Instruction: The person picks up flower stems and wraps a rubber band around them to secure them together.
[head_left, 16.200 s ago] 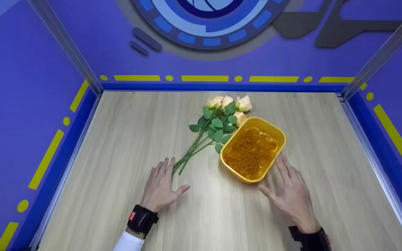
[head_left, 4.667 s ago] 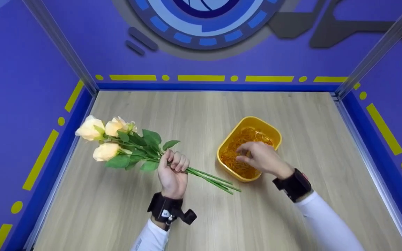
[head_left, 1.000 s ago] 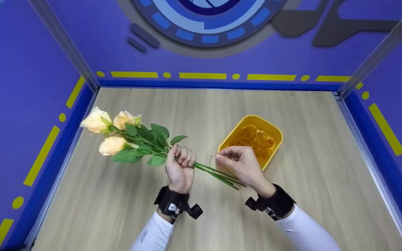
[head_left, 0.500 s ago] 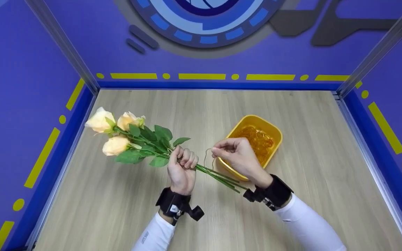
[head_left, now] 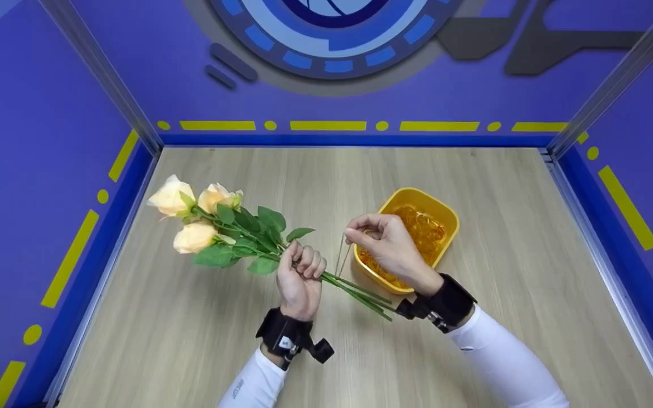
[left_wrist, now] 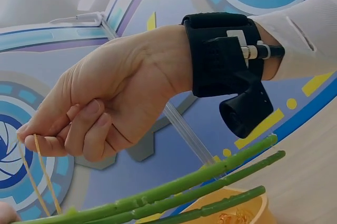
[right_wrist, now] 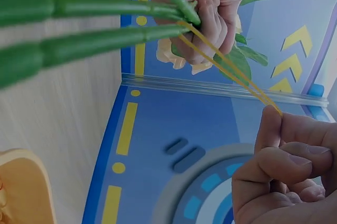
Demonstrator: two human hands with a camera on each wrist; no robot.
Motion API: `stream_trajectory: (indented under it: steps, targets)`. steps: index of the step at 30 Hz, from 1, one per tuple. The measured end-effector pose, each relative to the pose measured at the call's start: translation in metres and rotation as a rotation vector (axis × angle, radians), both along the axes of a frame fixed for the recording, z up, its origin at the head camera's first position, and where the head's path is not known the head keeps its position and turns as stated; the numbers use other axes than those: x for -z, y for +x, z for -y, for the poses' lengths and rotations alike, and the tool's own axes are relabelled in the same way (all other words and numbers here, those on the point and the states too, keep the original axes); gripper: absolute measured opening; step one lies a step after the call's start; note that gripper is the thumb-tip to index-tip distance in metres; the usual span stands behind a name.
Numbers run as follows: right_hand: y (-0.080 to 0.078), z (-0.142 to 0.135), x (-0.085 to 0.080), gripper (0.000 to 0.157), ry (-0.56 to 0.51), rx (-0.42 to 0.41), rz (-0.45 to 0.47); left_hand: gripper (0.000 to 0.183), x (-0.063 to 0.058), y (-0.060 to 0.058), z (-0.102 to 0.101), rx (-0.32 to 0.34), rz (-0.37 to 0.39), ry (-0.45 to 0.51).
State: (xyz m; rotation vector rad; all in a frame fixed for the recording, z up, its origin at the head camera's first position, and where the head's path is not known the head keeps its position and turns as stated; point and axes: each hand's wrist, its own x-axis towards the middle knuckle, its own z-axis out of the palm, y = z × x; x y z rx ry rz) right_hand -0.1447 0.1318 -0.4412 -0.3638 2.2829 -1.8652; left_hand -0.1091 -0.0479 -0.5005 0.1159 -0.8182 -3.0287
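My left hand [head_left: 300, 283] grips a bunch of cream roses [head_left: 193, 238] by the green stems [head_left: 360, 296]. The blooms point left and the bare stem ends point right, above the table. Between thumb and forefinger, my right hand [head_left: 391, 246] pinches a thin tan rubber band [left_wrist: 47, 174]. Its two strands run taut from those fingertips down to the stems, just right of my left fist. In the right wrist view the rubber band [right_wrist: 269, 104] hooks at a stem; how many stems it encircles I cannot tell.
A yellow plastic box [head_left: 445, 212] holds a tangle of rubber bands [head_left: 425, 232], partly behind my right hand. The wooden tabletop [head_left: 190, 340] is bordered by blue-purple walls at the back and both sides.
Earlier the roses lay on the table, then my left hand held them while my right reached into the box. Lately my right hand has risen, pulling the rubber band from slack to taut.
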Motion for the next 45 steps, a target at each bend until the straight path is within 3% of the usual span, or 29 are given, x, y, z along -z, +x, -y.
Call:
stream_trajectory:
  steps: [6,14,27,33,40,45]
  targets:
    - [-0.005,-0.009,-0.004,0.008,0.033,0.024,0.036,0.039,0.0,0.001,0.0,0.023,0.0,-0.019]
    - [-0.016,-0.026,-0.005,0.005,0.038,0.087,-0.012,0.04,-0.007,0.004,0.002,0.035,-0.007,-0.037]
    - [-0.03,-0.043,0.043,0.01,-0.092,0.155,-0.084,0.038,-0.04,0.007,-0.004,0.041,-0.141,0.01]
    - [-0.019,-0.04,0.065,0.01,-0.077,0.128,-0.182,0.038,-0.051,0.011,-0.004,0.074,-0.184,0.041]
    - [0.002,-0.033,0.08,0.007,-0.042,0.091,-0.225,0.04,-0.058,0.011,-0.004,0.082,-0.206,0.028]
    - [0.017,-0.024,0.08,0.011,-0.032,0.041,-0.158,0.042,-0.062,0.01,-0.005,0.074,-0.226,0.019]
